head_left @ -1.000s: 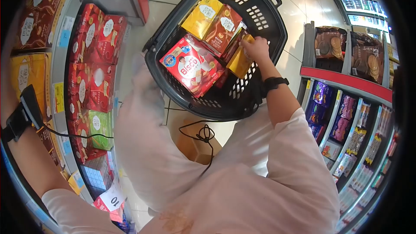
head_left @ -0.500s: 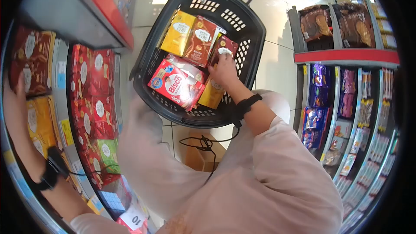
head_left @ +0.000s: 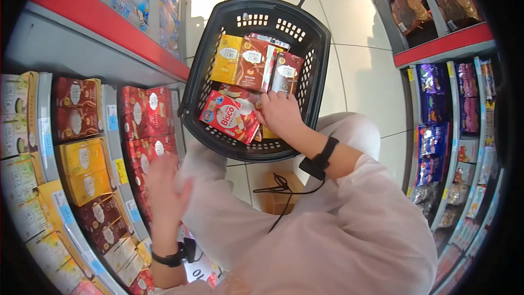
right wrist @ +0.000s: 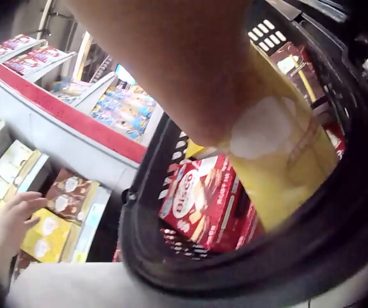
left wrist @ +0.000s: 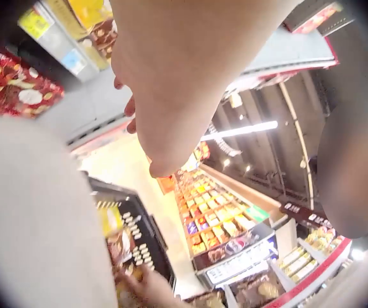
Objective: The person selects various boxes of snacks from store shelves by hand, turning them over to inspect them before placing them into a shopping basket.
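My right hand [head_left: 283, 113] is inside the black shopping basket [head_left: 188, 84], gripping the upper end of a yellow biscuit box [right wrist: 286, 173] near the basket's near wall; the hand hides most of this box in the head view. Left of it lies a red Bisco box [head_left: 228, 117]. Beyond my fingers are a dark red box [head_left: 289, 68], a brown box [head_left: 252, 63] and another yellow box [head_left: 228, 57]. My left hand [head_left: 166, 188], blurred, has its fingers spread and holds nothing, in front of the left shelf's red boxes [head_left: 158, 147].
At the left, shelf rows hold yellow boxes [head_left: 84, 169] and brown boxes [head_left: 76, 109] below a red shelf edge [head_left: 109, 27]. On the right, racks carry purple packets [head_left: 433, 98]. A black cable [head_left: 281, 183] hangs between my legs, above a cardboard box [head_left: 273, 202].
My left hand has come off the left shelf toward my body. My right hand has lowered the yellow box against the near part of the basket. My head view has swung left.
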Motion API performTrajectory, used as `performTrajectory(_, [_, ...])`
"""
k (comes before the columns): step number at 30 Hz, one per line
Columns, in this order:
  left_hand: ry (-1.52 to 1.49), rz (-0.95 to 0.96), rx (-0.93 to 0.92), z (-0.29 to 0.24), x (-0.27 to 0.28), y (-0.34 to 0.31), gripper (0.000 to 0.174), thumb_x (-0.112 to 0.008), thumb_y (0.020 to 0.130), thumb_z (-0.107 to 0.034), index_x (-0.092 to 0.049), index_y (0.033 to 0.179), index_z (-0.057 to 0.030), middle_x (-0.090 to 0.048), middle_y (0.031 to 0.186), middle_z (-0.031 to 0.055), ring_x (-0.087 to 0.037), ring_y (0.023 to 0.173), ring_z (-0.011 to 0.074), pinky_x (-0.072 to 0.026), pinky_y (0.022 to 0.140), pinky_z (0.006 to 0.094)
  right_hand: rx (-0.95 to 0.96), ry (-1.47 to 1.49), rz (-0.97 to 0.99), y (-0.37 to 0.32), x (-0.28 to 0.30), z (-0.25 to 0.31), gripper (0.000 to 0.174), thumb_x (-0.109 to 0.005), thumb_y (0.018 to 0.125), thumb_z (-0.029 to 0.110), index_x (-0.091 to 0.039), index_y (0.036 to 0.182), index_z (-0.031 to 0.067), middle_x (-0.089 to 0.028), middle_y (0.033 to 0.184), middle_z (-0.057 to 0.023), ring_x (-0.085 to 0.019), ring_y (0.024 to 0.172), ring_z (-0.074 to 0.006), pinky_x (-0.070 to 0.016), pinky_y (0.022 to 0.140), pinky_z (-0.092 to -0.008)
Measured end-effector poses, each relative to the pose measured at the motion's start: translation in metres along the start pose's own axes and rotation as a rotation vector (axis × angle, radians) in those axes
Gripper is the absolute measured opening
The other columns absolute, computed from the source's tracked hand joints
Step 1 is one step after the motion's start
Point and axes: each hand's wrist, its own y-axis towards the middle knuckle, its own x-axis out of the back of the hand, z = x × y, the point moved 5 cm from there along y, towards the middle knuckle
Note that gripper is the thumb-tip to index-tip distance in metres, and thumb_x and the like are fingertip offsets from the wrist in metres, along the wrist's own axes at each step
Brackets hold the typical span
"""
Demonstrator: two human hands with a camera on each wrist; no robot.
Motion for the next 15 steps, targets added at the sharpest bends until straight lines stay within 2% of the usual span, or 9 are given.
performTrajectory(1, [0.017,0.055,-0.069,-0.011,-0.013,-0.008,0.056,-0.072,0.074,-0.013,-0.054,0.126,-0.0032,-0.053,0.129,0.0194,-0.047,0.123,0.0374,-0.0352,0.105,0.0457,0.041,0.033,-0.053,-0.004,0.006,0.003,0.033,-0.068,0.077,0.036,-0.058,0.094,0.0096,-0.06,0.085,-0.0058,-0.061,0.085,-0.0231,-0.0467,0.069,-0.0398])
performTrajectory(2, [-0.027,0.119,-0.1,-0.021,-0.023,-0.009,0.052,-0.072,0.075,-0.017,-0.056,0.122,-0.0032,-0.055,0.125,0.0182,-0.049,0.119,0.0364,-0.0363,0.102,0.0463,0.032,0.055,-0.061,-0.005,0.013,0.004,0.033,-0.068,0.077,0.036,-0.058,0.094,0.0096,-0.06,0.085,-0.0058,-0.061,0.085,-0.0231,-0.0467,0.069,-0.0398])
performTrajectory(3, [-0.072,0.186,-0.129,-0.03,-0.031,-0.01,0.048,-0.072,0.075,-0.02,-0.058,0.118,-0.0031,-0.057,0.121,0.017,-0.052,0.115,0.0354,-0.0375,0.1,0.0468,0.106,0.068,-0.132,-0.008,0.025,0.009,0.032,-0.069,0.077,0.038,-0.058,0.091,0.0105,-0.059,0.084,-0.0049,-0.06,0.081,-0.0218,-0.0465,0.069,-0.0372])
performTrajectory(4, [-0.053,0.202,-0.134,-0.035,-0.036,-0.012,0.048,-0.072,0.075,-0.02,-0.058,0.118,-0.0031,-0.057,0.121,0.017,-0.052,0.115,0.0354,-0.0375,0.1,0.0468,0.179,0.08,-0.202,-0.012,0.038,0.014,0.032,-0.069,0.077,0.039,-0.059,0.089,0.0114,-0.059,0.083,-0.004,-0.06,0.077,-0.0206,-0.0462,0.069,-0.0345])
performTrajectory(6, [-0.086,0.184,-0.182,-0.043,-0.044,-0.015,0.041,-0.072,0.075,-0.021,-0.062,0.109,-0.003,-0.062,0.108,0.0149,-0.057,0.103,0.0337,-0.0417,0.092,0.0436,0.241,0.084,-0.199,-0.018,0.059,0.022,0.033,-0.07,0.075,0.04,-0.059,0.088,0.0109,-0.057,0.082,-0.0033,-0.059,0.076,-0.0205,-0.0461,0.07,-0.0335])
performTrajectory(7, [-0.054,0.146,-0.174,-0.041,-0.048,-0.012,0.037,-0.072,0.075,-0.023,-0.064,0.105,-0.0028,-0.065,0.098,0.0125,-0.06,0.094,0.0313,-0.0446,0.085,0.0408,0.302,0.124,-0.262,-0.023,0.073,0.027,0.034,-0.07,0.075,0.04,-0.058,0.087,0.0108,-0.056,0.082,-0.0032,-0.058,0.076,-0.0204,-0.0459,0.07,-0.0335])
performTrajectory(10, [-0.042,0.155,-0.162,-0.057,-0.052,0.003,0.036,-0.073,0.073,-0.021,-0.063,0.103,-0.0023,-0.066,0.094,0.0134,-0.062,0.088,0.0326,-0.0483,0.079,0.0411,0.376,0.261,-0.336,-0.032,0.096,0.03,0.034,-0.071,0.074,0.04,-0.056,0.083,0.0103,-0.054,0.079,-0.0032,-0.057,0.075,-0.0204,-0.0452,0.067,-0.0334])
performTrajectory(12, [0.017,0.193,-0.183,-0.07,-0.054,0.011,0.041,-0.074,0.073,-0.024,-0.063,0.105,-0.0025,-0.066,0.092,0.0139,-0.062,0.086,0.0315,-0.049,0.076,0.0403,0.519,0.444,-0.359,-0.038,0.102,0.033,0.037,-0.073,0.072,0.041,-0.055,0.081,0.0101,-0.054,0.077,-0.0041,-0.057,0.074,-0.0212,-0.0447,0.065,-0.0338])
performTrajectory(15, [0.051,0.277,-0.168,-0.083,-0.061,0.022,0.042,-0.075,0.072,-0.027,-0.063,0.104,-0.0032,-0.065,0.091,0.0134,-0.063,0.085,0.0314,-0.049,0.075,0.0409,0.534,0.664,-0.349,-0.04,0.109,0.024,0.04,-0.076,0.07,0.042,-0.055,0.081,0.0094,-0.055,0.076,-0.0054,-0.058,0.073,-0.023,-0.0447,0.064,-0.0346])
